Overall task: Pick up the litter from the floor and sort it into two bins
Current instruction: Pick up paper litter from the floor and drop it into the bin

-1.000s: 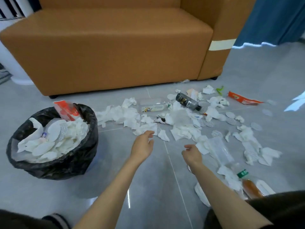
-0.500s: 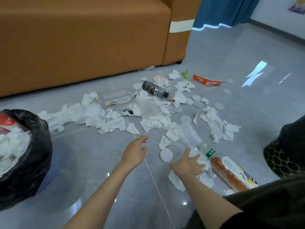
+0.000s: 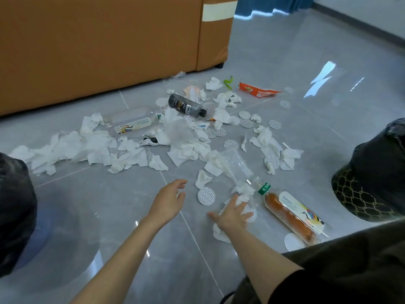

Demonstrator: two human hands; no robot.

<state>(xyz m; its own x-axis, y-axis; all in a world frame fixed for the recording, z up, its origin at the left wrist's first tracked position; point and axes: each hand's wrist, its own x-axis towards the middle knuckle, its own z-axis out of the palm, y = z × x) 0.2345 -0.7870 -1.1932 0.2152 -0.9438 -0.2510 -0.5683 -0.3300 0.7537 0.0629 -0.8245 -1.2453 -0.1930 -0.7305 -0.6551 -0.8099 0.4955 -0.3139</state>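
Crumpled white tissues (image 3: 92, 148), round white pads (image 3: 206, 196) and bottles lie scattered over the grey tile floor. My right hand (image 3: 232, 213) rests with fingers spread on a crumpled tissue (image 3: 243, 191), just left of a bottle of orange drink (image 3: 291, 213). My left hand (image 3: 168, 198) hovers open above bare tile and holds nothing. A black-bagged bin (image 3: 13, 205) sits at the left edge. A second bin (image 3: 372, 183), black-lined with a gold mesh pattern, stands at the right edge.
An orange sofa (image 3: 98, 44) blocks the back. Before it lie a black bottle (image 3: 186, 106), a clear bottle (image 3: 131, 121), a clear plastic cup (image 3: 236, 165) and a red wrapper (image 3: 256, 91). My dark-clothed knee (image 3: 339, 260) fills the lower right.
The view swung right: the left bin slid to the edge and the second bin appeared. My right hand dropped onto the tissue by the orange bottle. My left hand stayed open.
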